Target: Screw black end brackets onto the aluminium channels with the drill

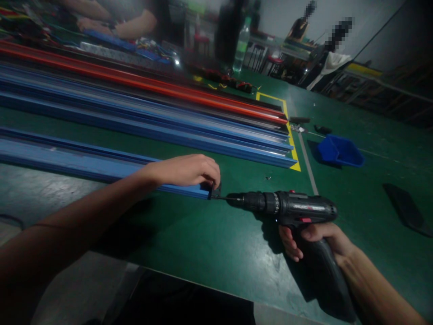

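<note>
My right hand [318, 239] is wrapped round the grip of a black cordless drill [297, 207] that lies level, its thin bit pointing left. The bit's tip meets a small black end piece [215, 191] at the right end of a blue metal profile [111, 164]. My left hand [192, 170] rests over that end of the profile, its fingers curled down and closed on the black end piece. Its fingertips are partly hidden.
Long blue profiles [203, 139] and red ones [169, 88] lie behind, near yellow tape [294, 155]. A blue bin [341, 151] and a dark flat object [406, 208] are at right. Beyond stands a bottle [241, 47]; another person's arms [135, 27] are at upper left.
</note>
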Motion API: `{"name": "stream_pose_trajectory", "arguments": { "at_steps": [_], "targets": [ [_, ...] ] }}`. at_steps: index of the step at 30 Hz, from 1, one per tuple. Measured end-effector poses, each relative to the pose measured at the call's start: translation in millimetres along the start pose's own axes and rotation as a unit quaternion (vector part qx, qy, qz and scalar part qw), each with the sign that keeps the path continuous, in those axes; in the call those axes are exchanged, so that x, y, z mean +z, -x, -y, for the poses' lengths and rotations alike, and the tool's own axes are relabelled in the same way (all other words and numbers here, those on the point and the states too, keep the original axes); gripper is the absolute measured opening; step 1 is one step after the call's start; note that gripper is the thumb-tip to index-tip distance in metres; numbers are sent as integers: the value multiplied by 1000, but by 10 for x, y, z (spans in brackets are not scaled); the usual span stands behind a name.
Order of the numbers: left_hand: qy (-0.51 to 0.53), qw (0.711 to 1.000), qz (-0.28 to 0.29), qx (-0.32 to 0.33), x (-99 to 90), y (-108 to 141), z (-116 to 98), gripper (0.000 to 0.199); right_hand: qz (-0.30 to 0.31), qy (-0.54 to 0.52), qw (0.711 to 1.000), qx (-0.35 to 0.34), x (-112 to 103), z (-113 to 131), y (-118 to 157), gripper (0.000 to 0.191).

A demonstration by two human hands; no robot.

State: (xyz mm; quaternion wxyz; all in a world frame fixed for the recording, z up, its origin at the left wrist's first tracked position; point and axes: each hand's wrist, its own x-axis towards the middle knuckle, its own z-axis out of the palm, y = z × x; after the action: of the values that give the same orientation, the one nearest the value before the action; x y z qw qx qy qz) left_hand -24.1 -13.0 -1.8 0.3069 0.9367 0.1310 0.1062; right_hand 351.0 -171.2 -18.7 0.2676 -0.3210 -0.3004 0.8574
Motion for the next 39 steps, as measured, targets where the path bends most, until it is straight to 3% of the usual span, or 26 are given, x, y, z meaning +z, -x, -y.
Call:
{"name": "stream_pose_trajectory", "arguments": {
  "at_steps": [13, 39],
  "targets": [
    [7, 1000, 1, 8, 3, -2, 11, 25, -9, -14, 1000, 16, -32, 12, 7, 38],
    [20, 1000, 3, -5, -9, -3, -6, 24, 1, -16, 1000, 12, -10, 9, 5, 33]
  ]
}}
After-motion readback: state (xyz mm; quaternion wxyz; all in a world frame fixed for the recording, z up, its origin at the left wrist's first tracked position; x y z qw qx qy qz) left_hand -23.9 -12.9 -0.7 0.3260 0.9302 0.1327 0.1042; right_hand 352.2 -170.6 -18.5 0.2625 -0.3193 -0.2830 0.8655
